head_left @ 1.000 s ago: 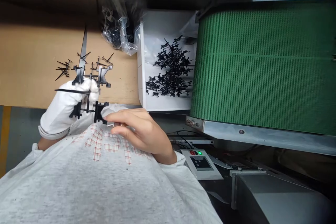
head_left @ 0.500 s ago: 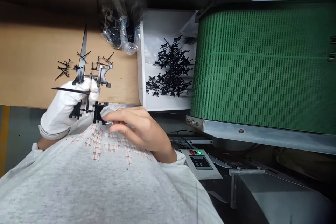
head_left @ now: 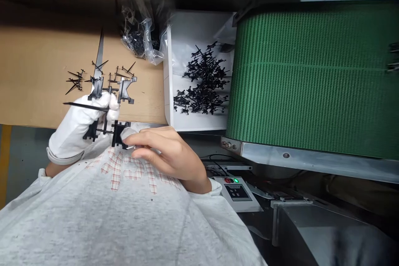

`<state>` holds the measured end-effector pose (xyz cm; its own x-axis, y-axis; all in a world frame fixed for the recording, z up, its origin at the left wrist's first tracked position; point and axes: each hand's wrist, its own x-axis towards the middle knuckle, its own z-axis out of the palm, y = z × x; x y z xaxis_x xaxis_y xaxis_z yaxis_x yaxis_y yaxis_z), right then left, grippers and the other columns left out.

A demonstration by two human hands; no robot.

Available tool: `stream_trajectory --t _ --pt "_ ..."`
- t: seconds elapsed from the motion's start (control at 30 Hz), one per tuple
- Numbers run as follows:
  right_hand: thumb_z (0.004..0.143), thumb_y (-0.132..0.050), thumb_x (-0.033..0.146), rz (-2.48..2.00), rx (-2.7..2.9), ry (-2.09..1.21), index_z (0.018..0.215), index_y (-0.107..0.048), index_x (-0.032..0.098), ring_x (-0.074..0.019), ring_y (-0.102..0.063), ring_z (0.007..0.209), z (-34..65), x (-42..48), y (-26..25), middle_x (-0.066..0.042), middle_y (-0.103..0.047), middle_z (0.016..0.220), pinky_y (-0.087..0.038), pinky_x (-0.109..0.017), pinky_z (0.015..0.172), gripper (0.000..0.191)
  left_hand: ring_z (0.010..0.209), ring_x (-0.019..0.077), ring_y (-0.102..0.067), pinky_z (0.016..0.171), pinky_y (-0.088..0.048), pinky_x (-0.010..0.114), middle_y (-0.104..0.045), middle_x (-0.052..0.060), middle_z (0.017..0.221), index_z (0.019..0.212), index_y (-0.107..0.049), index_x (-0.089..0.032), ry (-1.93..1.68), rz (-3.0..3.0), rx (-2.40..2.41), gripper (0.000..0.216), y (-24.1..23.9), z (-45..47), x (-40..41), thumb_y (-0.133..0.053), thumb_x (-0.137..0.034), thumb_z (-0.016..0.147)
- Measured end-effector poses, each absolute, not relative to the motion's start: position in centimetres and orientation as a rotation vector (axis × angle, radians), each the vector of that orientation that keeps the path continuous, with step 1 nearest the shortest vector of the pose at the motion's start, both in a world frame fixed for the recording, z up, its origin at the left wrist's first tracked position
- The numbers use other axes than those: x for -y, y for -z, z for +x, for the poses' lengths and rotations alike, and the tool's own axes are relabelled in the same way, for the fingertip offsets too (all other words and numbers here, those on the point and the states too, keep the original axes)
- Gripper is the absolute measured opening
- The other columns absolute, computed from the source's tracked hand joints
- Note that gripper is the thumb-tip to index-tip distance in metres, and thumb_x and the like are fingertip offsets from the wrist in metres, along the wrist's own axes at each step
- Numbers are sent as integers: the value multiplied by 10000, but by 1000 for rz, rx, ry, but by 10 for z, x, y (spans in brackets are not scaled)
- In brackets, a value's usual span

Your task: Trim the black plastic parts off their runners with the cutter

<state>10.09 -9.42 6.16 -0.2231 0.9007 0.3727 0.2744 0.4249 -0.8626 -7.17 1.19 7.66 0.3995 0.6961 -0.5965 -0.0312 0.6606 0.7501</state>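
My left hand (head_left: 70, 126), in a white glove, is closed around the middle of a black plastic sprue (head_left: 105, 122). Several black moulded parts branch off it, one at the upper right (head_left: 124, 90) and another at the lower right (head_left: 117, 134). A long dark spike of the sprue points left across the glove. My bare right hand (head_left: 166, 149) is closed in a pinch beside the lower right part, its fingertips at that part's edge. A thin, shiny tip (head_left: 131, 147) shows between thumb and forefinger; the rest of that object is hidden.
Loose black sprue pieces (head_left: 75, 81) and a tapered metal strip (head_left: 99, 52) lie on the tan tabletop (head_left: 34, 70). A white tray (head_left: 168, 79) holds a heap of black parts (head_left: 205, 79). Beyond are a plastic bag (head_left: 146, 41), a green conveyor belt (head_left: 311, 79) and a control box (head_left: 240, 197).
The sprue and my left hand have shifted slightly to the right. My right hand has edged right too, keeping its pinch beside the lower right part.
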Motion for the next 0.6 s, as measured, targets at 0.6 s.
stream_trajectory --t 0.6 --pt "1037 -504 307 -1134 1614 -907 1100 -657 192 -109 -729 880 102 94 -62 -20 -780 1000 -547 -207 766 202 437 18 -432 384 -389 100 -535 -48 607 760 -639 -160 -527 726 -1038 304 -71 -76 -12 -811 -410 749"
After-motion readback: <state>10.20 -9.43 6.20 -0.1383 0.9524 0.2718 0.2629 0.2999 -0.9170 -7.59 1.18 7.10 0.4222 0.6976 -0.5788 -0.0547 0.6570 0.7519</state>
